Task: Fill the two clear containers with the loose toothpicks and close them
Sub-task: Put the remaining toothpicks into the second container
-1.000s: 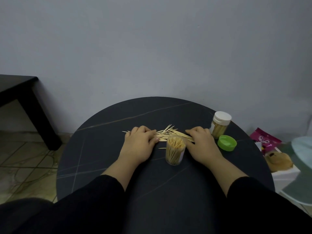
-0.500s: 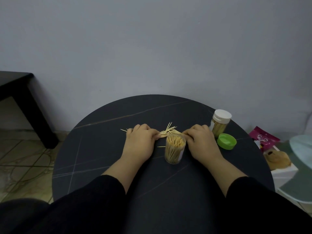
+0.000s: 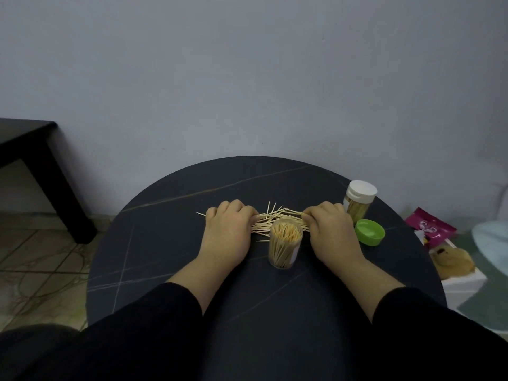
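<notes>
I am drawing my left hand [image 3: 227, 233] and my right hand [image 3: 333, 233] in on the loose toothpicks [image 3: 277, 219]. Compared with a second ago, the scattered fan on the worktop [image 3: 176, 270] is tightening into a rough bundle lying crosswise between them. Both sets of fingers are curling down and pinching that bundle, the left at its left end and the right at its right end, so I am gripping sticks rather than merely sweeping them. The bundle is lying just behind the open container [image 3: 285, 247], which is standing upright between my hands and already looking packed nearly to the rim. The capped container [image 3: 358, 206] is standing at the far right with its white lid on, and the green lid [image 3: 369, 231] is lying mouth-up just in front of it, beside my right hand. I am judging this gather to be close to the last handful: one stray toothpick [image 3: 201, 214] is poking out past my left knuckles and another is lying beside the open container. Whether that container is going to take the whole bundle before I am fitting the green lid looks doubtful.
</notes>
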